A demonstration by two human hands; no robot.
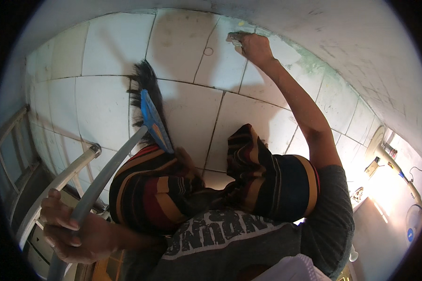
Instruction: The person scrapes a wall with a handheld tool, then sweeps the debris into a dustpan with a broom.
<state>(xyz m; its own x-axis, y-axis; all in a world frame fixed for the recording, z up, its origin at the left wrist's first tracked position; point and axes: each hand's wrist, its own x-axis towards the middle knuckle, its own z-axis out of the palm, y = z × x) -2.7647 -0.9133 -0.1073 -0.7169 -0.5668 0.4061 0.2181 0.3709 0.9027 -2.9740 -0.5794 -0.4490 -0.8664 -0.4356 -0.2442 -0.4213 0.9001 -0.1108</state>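
Note:
A broom slants across the left side, its blue head with black bristles on the white tiled floor. My left hand is closed round its grey handle at the lower left. Far ahead, my right arm stretches to the foot of the wall. There my right hand is closed on a small greyish, crumpled-looking thing at the floor's edge; its kind cannot be made out. My knees, in striped cloth, are bent between my arms.
A pale wall borders the floor ahead and to the right, with greenish stains along its foot. A metal tube frame stands close on the left. At the right, a pale pole-like object lies in bright light.

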